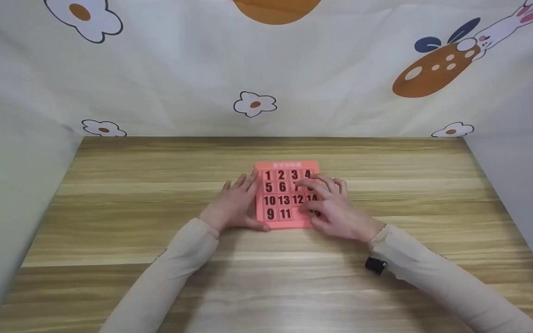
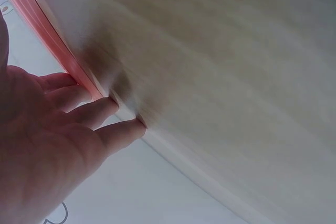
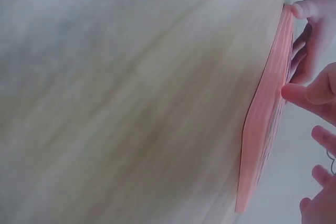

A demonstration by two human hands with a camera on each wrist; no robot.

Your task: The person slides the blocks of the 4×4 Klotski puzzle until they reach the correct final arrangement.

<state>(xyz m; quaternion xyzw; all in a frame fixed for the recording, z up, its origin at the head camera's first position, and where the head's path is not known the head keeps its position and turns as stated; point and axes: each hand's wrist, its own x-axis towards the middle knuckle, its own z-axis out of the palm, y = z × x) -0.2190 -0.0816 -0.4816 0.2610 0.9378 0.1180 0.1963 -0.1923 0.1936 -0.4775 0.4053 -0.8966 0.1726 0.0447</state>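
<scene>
A pink sliding number puzzle (image 1: 273, 224) lies flat on the wooden table, its black-numbered tiles facing up. A gap shows in the bottom row, right of the 11 tile (image 1: 285, 213). My left hand (image 1: 234, 206) rests along the puzzle's left side, fingers extended against the edge and thumb at the lower left corner. Over the right part of the board is my right hand (image 1: 338, 210), its fingers loosely bent. One fingertip reaches the area by the gap, another lies over the 7 tile. Some right-hand tiles are partly hidden. In the right wrist view, a fingertip touches the puzzle's (image 3: 257, 135) top.
The wood-grain table (image 1: 132, 185) surrounds the puzzle. Behind it hangs a pale cloth (image 1: 192, 69) printed with flowers and a rabbit, and light walls stand at both sides. A small black device (image 1: 376, 265) sits at the right sleeve's cuff.
</scene>
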